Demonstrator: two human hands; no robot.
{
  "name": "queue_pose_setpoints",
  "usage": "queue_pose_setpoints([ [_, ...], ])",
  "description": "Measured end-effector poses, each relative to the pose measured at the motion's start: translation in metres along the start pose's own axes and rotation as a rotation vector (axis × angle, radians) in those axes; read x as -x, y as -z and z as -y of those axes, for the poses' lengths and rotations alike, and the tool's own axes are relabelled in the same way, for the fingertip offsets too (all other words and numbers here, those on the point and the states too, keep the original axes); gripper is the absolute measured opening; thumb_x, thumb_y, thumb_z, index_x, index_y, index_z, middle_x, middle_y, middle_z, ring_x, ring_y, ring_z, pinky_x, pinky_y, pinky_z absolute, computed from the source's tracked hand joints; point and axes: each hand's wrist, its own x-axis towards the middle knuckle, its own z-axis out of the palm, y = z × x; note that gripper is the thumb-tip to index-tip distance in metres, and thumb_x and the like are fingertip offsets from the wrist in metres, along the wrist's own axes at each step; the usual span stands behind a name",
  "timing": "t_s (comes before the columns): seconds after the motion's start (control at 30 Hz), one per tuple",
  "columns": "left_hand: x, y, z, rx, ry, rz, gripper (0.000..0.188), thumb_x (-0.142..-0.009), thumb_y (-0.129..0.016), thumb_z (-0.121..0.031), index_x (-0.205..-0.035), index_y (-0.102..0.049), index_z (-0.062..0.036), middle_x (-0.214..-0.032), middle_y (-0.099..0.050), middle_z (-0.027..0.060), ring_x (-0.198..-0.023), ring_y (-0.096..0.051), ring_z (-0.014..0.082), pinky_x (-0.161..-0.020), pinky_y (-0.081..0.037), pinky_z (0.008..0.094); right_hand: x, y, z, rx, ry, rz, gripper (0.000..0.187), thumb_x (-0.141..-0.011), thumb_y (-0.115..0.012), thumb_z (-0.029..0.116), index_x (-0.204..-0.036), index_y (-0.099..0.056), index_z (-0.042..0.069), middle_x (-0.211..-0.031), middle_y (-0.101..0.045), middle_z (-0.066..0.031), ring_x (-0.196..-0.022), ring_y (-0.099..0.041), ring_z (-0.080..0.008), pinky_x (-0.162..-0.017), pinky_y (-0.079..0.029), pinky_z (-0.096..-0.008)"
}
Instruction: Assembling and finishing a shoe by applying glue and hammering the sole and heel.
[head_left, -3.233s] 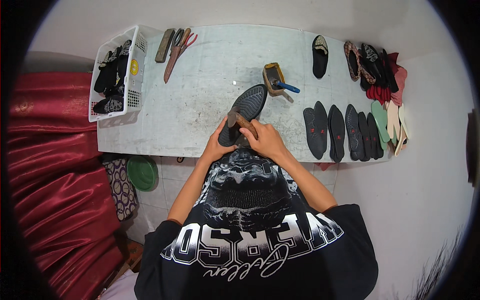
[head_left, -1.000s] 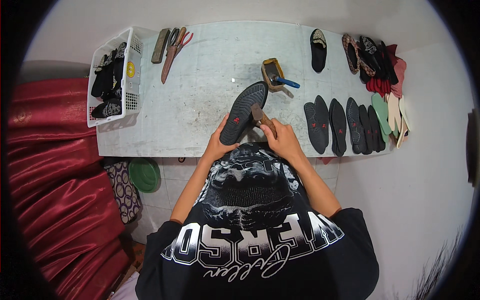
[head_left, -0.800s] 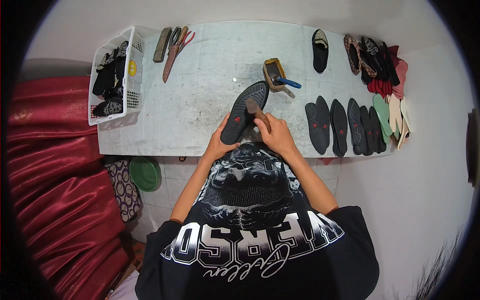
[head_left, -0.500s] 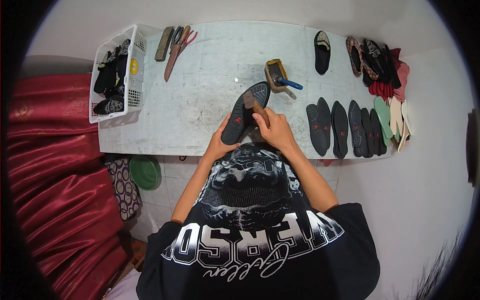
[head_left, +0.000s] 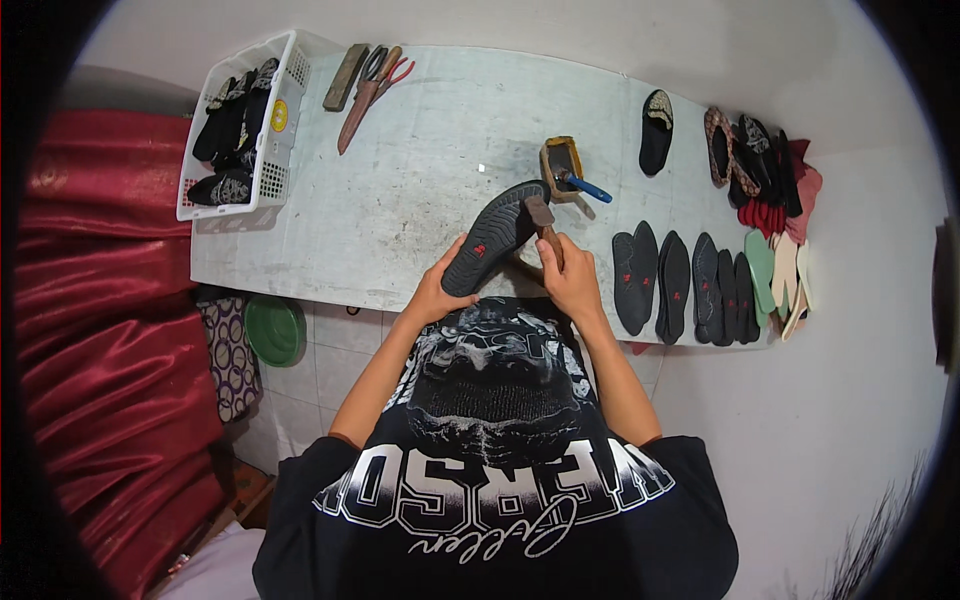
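Observation:
My left hand [head_left: 440, 288] grips a black shoe [head_left: 488, 240] near its heel, with the ridged sole facing up and its toe pointing away and to the right. A small red mark shows on the sole. In my right hand [head_left: 572, 280] is a hammer [head_left: 540, 212] with a wooden handle; its head is at the right edge of the sole, near the toe. Whether the head touches the sole I cannot tell. Just beyond the toe stands a yellowish glue container [head_left: 553, 160] with a blue-handled brush [head_left: 585, 188] in it.
A white basket of black shoes [head_left: 283, 150] stands at the far left, beside a sharpening stone [head_left: 346, 78], scissors, a sheathed knife and red pliers [head_left: 398, 75]. On the right lie several black soles [head_left: 672, 290], insoles [head_left: 760, 270], a finished-looking slipper [head_left: 656, 140] and patterned shoes [head_left: 718, 145].
The hammer head has shifted from the middle of the toe area to the sole's right edge. My view has turned slightly, so the table appears tilted.

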Motion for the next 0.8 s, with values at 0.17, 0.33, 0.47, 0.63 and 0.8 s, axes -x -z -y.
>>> queue_pose_setpoints([
  [0.17,0.0,0.0,0.004,0.003,-0.016,-0.002,0.117,-0.068,-0.093,-0.016,-0.166,-0.03,-0.0095,-0.165,-0.042,0.0179,-0.151,-0.042,0.029,-0.123,-0.032,0.0384,-0.014,0.001,0.004,0.009,-0.086,-0.005,0.036,-0.104,-0.063,0.03,-0.092,-0.062,-0.004,-0.071,-0.064,-0.0266,-0.066,-0.066,-0.0461,-0.059,-0.046,-0.047],
  [0.33,0.0,-0.002,0.005,-0.045,-0.06,-0.035,0.115,-0.067,-0.091,-0.011,-0.166,-0.032,-0.0139,-0.157,-0.053,0.0186,-0.141,-0.054,0.0277,-0.116,-0.04,0.0357,-0.014,-0.002,0.013,0.012,-0.072,0.016,0.038,-0.104,-0.063,0.031,-0.09,-0.062,-0.004,-0.07,-0.064,-0.0265,-0.066,-0.066,-0.0465,-0.059,-0.046,-0.0475],
  [0.47,-0.001,0.002,-0.005,0.001,-0.015,-0.006,0.116,-0.067,-0.093,-0.014,-0.165,-0.032,-0.0096,-0.164,-0.044,0.0179,-0.15,-0.043,0.0274,-0.122,-0.033,0.0377,-0.008,-0.008,0.018,0.098,-0.062,0.04,0.038,-0.104,-0.064,0.032,-0.09,-0.063,-0.004,-0.069,-0.063,-0.0276,-0.067,-0.066,-0.0484,-0.06,-0.047,-0.0486],
  [0.63,-0.007,0.003,-0.014,0.018,0.003,0.018,0.114,-0.067,-0.091,-0.011,-0.166,-0.033,-0.0122,-0.163,-0.045,0.0174,-0.15,-0.044,0.0273,-0.122,-0.034,0.0373,0.0,-0.023,0.013,-0.021,-0.025,0.047,0.038,-0.105,-0.061,0.03,-0.089,-0.063,-0.003,-0.066,-0.059,-0.0226,-0.056,-0.057,-0.0376,-0.057,-0.042,-0.0436],
  [0.8,-0.016,0.002,-0.015,0.004,-0.035,0.033,0.114,-0.067,-0.089,-0.007,-0.166,-0.033,-0.0146,-0.163,-0.046,0.0179,-0.149,-0.045,0.0277,-0.122,-0.035,0.0377,0.006,-0.02,0.02,0.019,-0.061,0.149,0.037,-0.103,-0.064,0.031,-0.093,-0.063,-0.005,-0.07,-0.062,-0.0291,-0.067,-0.065,-0.0487,-0.059,-0.047,-0.0478],
])
